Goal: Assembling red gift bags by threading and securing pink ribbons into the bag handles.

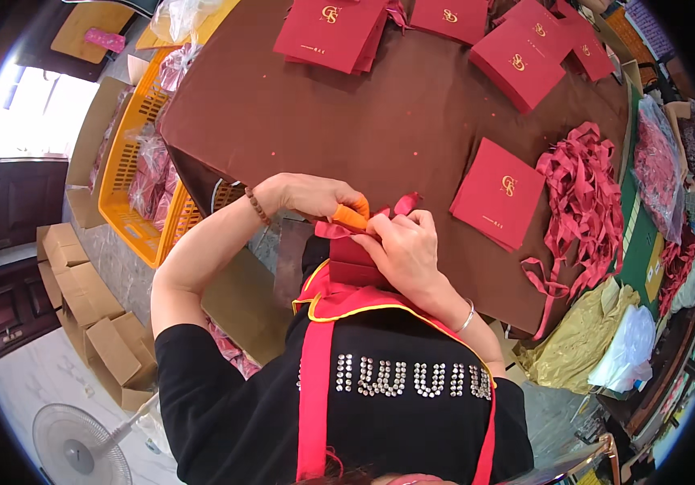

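Note:
In front of my chest, at the near table edge, both hands are close together over a dark red paper piece [351,267], perhaps a bag, mostly hidden by my hands. My left hand [309,196], with orange covers on its fingers, is closed on a red ribbon [333,232]. Pinched against the same ribbon is my right hand [406,249], its fingers bent and its thumb pointing toward the left hand. A ribbon end sticks up just beyond the right fingers. Right of my hands lies a stack of red paper bags [496,194] with a gold emblem.
A heap of loose red ribbons [582,202] lies at the right of the brown-covered table [347,121]. More red stacks [333,32] sit along its far side. Orange crates [125,182] with plastic-wrapped goods stand left, near cardboard boxes [93,295] and a fan [81,449].

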Demonstrator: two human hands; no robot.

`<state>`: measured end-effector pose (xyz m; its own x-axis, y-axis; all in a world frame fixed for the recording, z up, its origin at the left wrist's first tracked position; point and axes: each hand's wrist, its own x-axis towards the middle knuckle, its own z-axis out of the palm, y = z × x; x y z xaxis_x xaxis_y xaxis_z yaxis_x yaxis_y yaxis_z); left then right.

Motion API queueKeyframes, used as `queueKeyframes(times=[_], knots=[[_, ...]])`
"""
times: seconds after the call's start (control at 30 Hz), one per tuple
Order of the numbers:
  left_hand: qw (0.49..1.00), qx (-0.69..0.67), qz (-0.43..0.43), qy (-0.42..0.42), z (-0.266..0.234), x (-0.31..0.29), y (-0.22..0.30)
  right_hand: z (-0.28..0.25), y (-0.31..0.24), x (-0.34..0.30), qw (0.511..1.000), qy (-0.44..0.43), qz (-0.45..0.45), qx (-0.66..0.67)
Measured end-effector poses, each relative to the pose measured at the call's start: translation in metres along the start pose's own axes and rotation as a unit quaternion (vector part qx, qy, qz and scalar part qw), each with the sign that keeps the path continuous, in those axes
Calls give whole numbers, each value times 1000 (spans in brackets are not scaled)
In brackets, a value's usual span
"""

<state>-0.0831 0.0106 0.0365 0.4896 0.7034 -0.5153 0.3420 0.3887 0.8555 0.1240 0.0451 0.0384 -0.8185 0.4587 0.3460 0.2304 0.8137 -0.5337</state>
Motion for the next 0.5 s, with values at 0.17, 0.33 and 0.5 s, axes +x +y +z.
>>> queueKeyframes(times=[0.17,0.33,0.5], knots=[[998,25,-54,-24,-3,-2,9,2,1,1,999,11,-22,-22],[1000,12,19,-7,0,-2,0,4,2,0,999,22,-23,-14],[995,-14,-76,-56,-5,-4,9,3,0,-2,999,29,-32,-24]])
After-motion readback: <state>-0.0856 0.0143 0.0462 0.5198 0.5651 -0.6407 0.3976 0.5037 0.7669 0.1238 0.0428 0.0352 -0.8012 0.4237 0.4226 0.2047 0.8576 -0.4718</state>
